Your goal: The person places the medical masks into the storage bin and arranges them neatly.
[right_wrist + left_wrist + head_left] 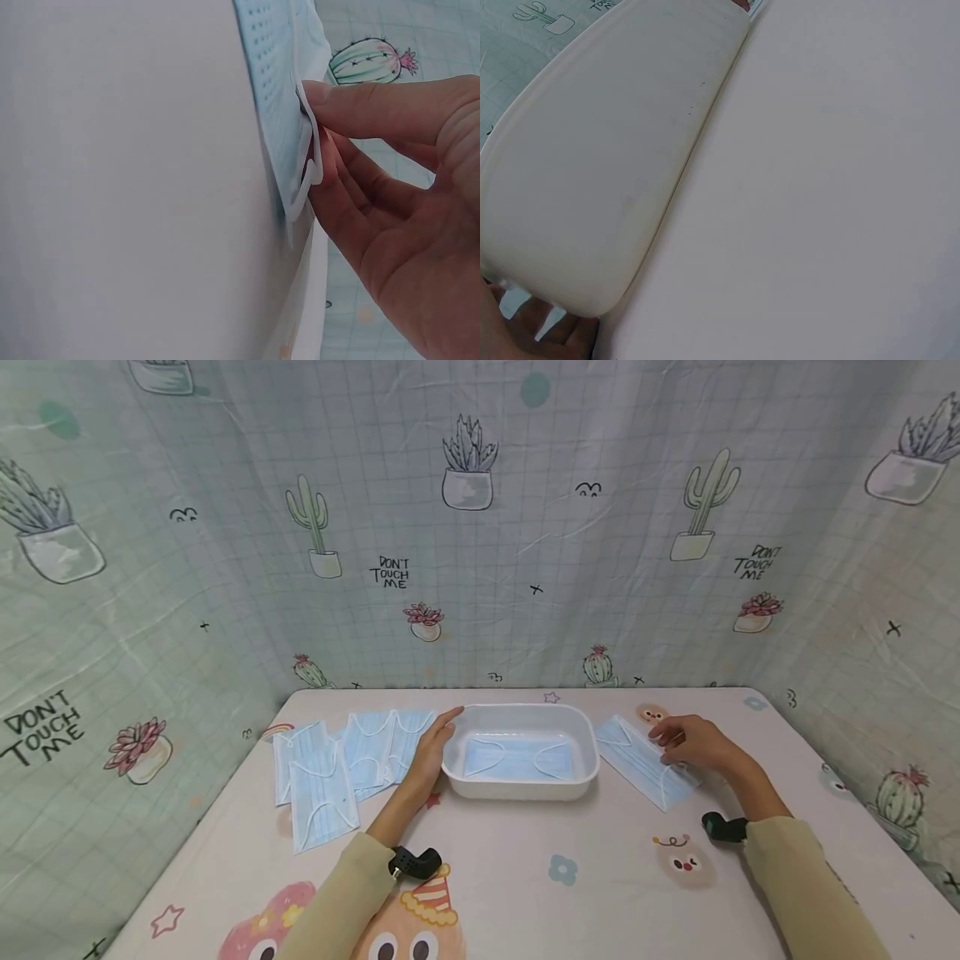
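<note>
A white plastic tub stands mid-table with a light blue face mask lying flat inside. Against the tub's left side rests my left hand, its fairly straight fingers along the wall near the rim. The left wrist view shows those fingers at the tub's corner, partly hidden by it. To the right of the tub, my right hand pinches the edge and ear loop of another face mask. In the right wrist view, thumb and finger meet at that mask's edge, which tilts up beside the table surface.
Several overlapping blue face masks lie left of the tub, with white ear loops on top. A cloth printed with cartoon faces covers the table. Behind and at both sides hangs a gridded curtain with cactus drawings.
</note>
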`<state>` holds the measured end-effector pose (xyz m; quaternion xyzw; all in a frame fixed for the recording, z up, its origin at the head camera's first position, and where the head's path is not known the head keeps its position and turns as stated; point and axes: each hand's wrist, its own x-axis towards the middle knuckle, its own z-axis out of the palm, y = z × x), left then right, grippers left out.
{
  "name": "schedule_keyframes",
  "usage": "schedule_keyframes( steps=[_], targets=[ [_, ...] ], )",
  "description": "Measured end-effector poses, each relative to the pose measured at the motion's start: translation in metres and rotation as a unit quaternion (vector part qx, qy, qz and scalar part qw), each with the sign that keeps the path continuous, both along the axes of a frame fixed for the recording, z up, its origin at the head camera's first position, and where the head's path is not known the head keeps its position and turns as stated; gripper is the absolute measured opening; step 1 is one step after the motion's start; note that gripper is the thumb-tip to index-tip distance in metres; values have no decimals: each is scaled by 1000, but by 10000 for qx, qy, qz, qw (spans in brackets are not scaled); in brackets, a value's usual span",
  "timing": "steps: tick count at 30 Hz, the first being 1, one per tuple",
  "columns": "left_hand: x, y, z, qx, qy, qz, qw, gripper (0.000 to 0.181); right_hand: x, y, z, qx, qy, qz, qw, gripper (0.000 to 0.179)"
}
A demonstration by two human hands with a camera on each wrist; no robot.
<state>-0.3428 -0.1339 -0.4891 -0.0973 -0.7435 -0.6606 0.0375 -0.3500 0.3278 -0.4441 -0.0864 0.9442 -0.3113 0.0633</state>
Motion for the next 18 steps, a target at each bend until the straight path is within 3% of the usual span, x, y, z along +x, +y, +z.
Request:
schedule_keyframes(
  steps=[18],
  targets=[
    [0, 0, 0, -20, -21, 19, 10000, 44, 3, 1, 11, 70, -88, 249, 9996, 47]
  ],
)
